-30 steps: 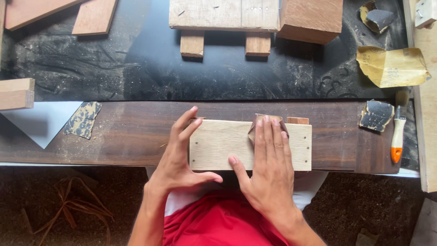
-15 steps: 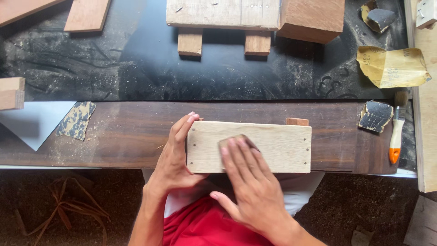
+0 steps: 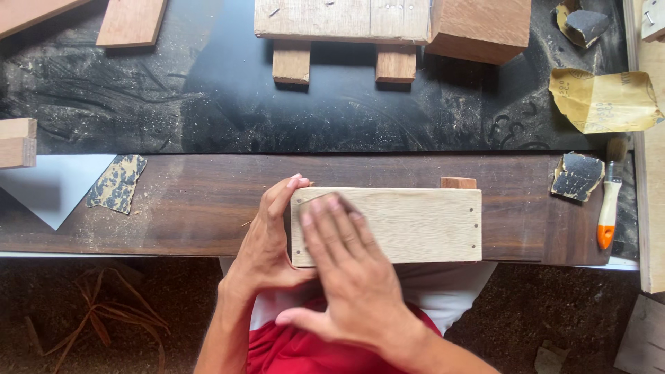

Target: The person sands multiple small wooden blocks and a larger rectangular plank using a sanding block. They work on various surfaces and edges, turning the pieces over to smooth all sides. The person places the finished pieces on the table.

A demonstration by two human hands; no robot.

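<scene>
Right hand [image 3: 350, 277] slid leftward; pale board [image 3: 402, 225] lies lengthwise left-right.

Woodworking shop. Sawdust-streaked black benchtop [image 3: 208, 104], dark plank [image 3: 173, 208] along its front edge, offcut blocks [image 3: 478, 28] and boards, 3 worn sandpaper scraps [image 3: 118, 183], yellow sanding sheet [image 3: 603, 100], orange-handled brush [image 3: 608, 208]. Shavings on dirt floor [image 3: 83, 318].

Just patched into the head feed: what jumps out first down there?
The pale wooden board lying on the dark plank at centre: the left hand grips its left end while the right hand lies flat on its top. At the right edge, a crumpled yellow sandpaper sheet sits on the dusty black bench.
</scene>
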